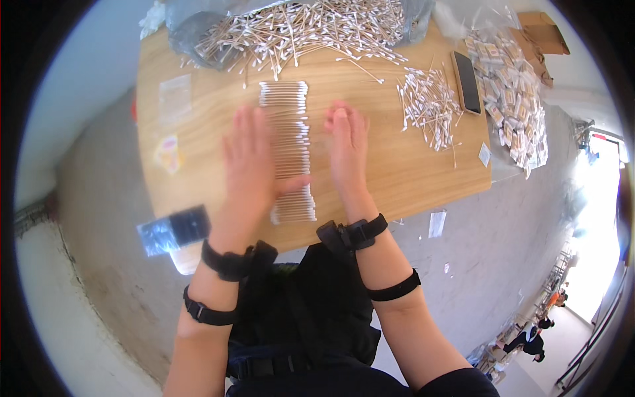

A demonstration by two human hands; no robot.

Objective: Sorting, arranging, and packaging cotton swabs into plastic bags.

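The row of cotton swabs runs lengthwise away from the person on the bench, between both flat, released hands; left hand (thumb touching the row) is nearer than right hand

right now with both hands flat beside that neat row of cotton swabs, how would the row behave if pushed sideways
The row of cotton swabs is many loose thin sticks, so it would probably scatter or skew rather than slide together. Round shafts likely roll on the smooth wooden table. Each looks very light, so the left hand could nudge them easily.
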